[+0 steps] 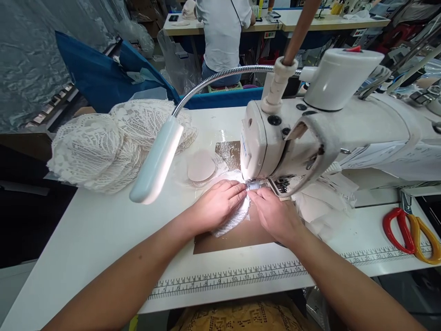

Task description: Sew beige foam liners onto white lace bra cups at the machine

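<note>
By the sewing machine (260, 133), flat left hand (220, 202) presses lace (232, 224) — right hand (275, 214), grip unclear.

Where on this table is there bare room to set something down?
Widest: white tabletop between the cream lace pile and left forearm. Smaller: right, between crumpled white fabric and scissors with red and yellow handles. Crowded: at the white sewing machine, where the left hand, on white lace, is beside the right hand.
</note>
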`<state>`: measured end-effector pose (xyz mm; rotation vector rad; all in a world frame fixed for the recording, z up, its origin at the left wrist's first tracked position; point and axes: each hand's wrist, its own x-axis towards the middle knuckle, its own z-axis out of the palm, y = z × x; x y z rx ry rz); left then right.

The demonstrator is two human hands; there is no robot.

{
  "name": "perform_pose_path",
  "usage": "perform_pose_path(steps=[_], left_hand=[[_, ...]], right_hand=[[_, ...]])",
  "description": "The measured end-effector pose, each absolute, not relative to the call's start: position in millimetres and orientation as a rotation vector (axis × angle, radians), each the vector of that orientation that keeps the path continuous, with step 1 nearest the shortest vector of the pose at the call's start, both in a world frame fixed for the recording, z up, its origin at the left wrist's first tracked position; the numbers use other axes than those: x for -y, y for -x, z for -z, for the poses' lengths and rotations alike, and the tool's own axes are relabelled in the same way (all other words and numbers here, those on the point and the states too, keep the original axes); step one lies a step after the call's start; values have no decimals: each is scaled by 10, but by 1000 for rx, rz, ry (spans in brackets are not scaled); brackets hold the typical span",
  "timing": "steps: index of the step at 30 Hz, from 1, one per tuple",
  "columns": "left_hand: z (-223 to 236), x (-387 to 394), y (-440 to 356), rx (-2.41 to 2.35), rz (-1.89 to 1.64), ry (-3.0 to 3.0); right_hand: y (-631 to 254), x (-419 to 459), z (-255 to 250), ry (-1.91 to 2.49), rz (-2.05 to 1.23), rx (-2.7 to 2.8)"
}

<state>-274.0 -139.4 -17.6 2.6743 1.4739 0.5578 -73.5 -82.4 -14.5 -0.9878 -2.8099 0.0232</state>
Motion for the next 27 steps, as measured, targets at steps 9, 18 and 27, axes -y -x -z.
perform_pose_path(steps=[9,18,27], left_hand=[[159,1373,2763,-1507,-472,-2638],[144,1340,2775,-1594,-527,-2604],[100,1451,2828,-1554,-523,-2558]], right_hand=[[676,809,163,933,-89,2789],[701,793,184,979,-163,2824],[645,772,182,935,-231,2730]])
